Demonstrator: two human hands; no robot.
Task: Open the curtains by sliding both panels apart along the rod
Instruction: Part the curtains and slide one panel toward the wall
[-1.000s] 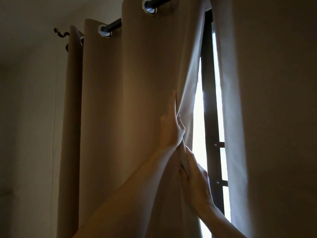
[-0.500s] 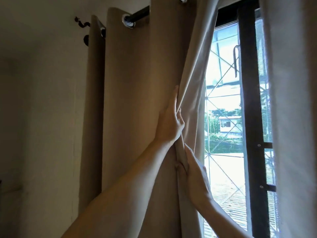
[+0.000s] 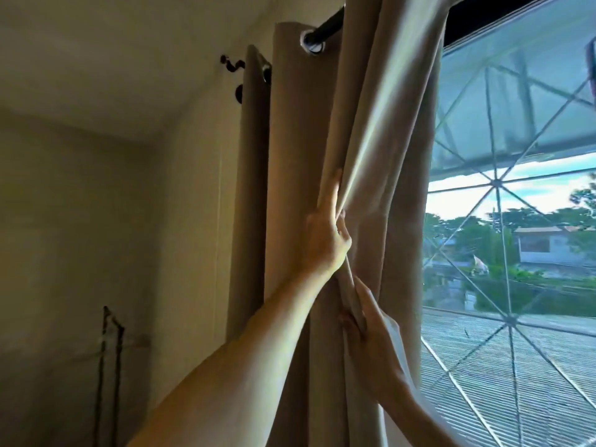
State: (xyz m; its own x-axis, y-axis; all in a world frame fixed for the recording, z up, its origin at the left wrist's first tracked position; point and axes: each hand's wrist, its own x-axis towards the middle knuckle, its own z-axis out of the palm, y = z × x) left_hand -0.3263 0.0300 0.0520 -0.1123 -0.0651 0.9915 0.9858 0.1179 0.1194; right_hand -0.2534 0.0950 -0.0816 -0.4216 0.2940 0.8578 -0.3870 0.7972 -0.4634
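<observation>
A person's left hand (image 3: 325,233) and right hand (image 3: 371,333) each hold a closed grip on a fold of the beige curtain panel (image 3: 300,188), the left above the right. The panel hangs bunched in tight pleats at the left end of the dark rod (image 3: 325,25), near the wall bracket (image 3: 237,80). To the right, the window (image 3: 516,253) shows a diagonal grille, rooftops and trees in daylight.
</observation>
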